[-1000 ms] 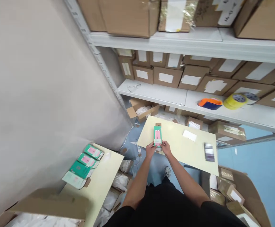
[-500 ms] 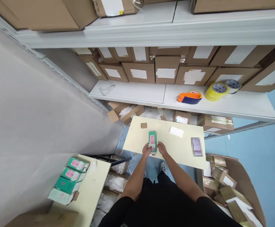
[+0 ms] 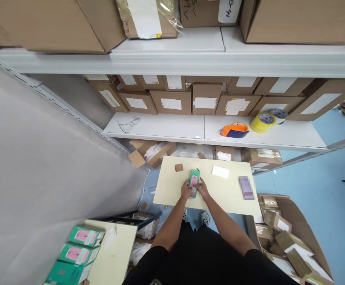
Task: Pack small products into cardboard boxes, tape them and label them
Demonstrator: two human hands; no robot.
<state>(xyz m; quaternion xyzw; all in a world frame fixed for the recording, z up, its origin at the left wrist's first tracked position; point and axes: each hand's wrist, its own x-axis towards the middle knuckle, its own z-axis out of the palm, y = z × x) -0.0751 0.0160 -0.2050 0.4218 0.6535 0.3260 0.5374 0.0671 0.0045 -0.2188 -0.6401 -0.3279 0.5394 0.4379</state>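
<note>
A small green box with a pink panel (image 3: pixel 194 180) is between my two hands over the front part of the cream table (image 3: pixel 172 194). My left hand (image 3: pixel 186 190) grips its left side, thumb across the front. From the right, my right hand (image 3: pixel 202 189) holds the other side with fingers closed on it. Beyond the box lies a small brown cardboard piece (image 3: pixel 179 167). To the right are a white paper sheet (image 3: pixel 220 171) and a blurred purple item (image 3: pixel 246 188).
Similar green boxes (image 3: pixel 75 253) stand on a side table (image 3: pixel 113 253) at lower left. A shelf (image 3: pixel 160 126) ahead carries glasses (image 3: pixel 129 124), a tape dispenser (image 3: pixel 234 130) and tape rolls (image 3: pixel 262 122). A large carton (image 3: pixel 304 221) of parcels is at right.
My right hand has closed in on the green box, and both hands now hold it, slightly tilted. The camera view has shifted, so the shelf sits lower in the picture.
</note>
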